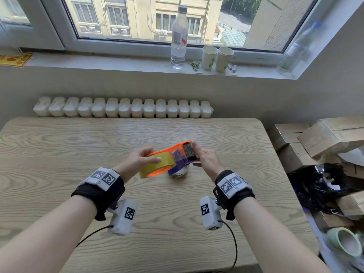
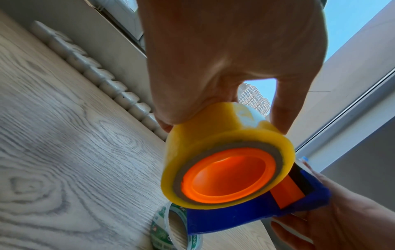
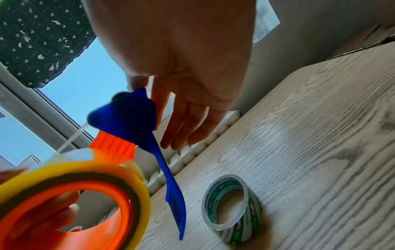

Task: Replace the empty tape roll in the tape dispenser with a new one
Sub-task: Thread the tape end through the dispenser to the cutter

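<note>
Yellow tape roll (image 1: 157, 167) on orange dispenser (image 1: 178, 149), up off wooden table (image 1: 59, 150).
Pinched by left hand (image 1: 137, 159); right hand (image 1: 206, 160) pinching dispenser's far end; empty roll (image 3: 232, 211) lying just below.

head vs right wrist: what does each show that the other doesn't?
Head only: water bottle and two paper cups on the windowsill, cardboard boxes right of the table, both wrist cameras.
Right wrist only: the empty tape core plainly, lying on the table; head view mostly hides it.
Both: left hand gripping the yellow tape roll on the orange-and-blue dispenser, right hand at its head.
</note>
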`<state>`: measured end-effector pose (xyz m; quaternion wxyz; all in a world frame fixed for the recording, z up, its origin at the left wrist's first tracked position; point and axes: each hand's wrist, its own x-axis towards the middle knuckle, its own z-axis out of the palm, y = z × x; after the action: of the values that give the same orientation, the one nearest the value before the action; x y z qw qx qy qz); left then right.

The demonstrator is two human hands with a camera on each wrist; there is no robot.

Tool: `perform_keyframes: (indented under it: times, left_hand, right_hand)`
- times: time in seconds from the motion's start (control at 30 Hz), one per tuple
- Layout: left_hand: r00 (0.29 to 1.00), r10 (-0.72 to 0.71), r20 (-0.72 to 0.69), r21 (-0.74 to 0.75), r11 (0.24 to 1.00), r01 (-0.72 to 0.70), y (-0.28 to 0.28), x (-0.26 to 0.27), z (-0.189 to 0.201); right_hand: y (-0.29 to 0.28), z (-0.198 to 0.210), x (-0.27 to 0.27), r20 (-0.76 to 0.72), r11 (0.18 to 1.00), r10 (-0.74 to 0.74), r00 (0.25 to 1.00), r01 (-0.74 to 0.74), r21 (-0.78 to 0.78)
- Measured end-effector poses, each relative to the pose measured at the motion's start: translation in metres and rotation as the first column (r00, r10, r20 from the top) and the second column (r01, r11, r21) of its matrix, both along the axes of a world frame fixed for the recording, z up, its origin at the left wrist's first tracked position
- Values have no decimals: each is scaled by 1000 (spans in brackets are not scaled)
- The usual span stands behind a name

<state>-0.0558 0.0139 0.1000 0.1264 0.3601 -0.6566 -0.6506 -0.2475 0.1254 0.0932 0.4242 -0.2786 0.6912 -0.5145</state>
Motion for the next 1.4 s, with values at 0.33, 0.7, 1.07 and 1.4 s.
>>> perform_keyframes:
  times: [0.33,0.7,1.07,1.4]
  left_hand:
    - [992,-64,109,-92,993,74,-2,-4,8]
    - [985,-78,151,-182,978,105,5,-3,11]
    - [982,-77,175,-199,974,112,10,-6,13]
    - [979,-132,154,-77,986,145,-1,5,10]
  right_hand:
    - [7,4,9,-2,999,5,1000,-5,43]
    - [11,-2,10,-65,998,50,997,-48,31]
    - [9,-3,12,-118,1000,21,993,-22,-6]
    - [10,-8,10,-30,998,40,999,-38,50]
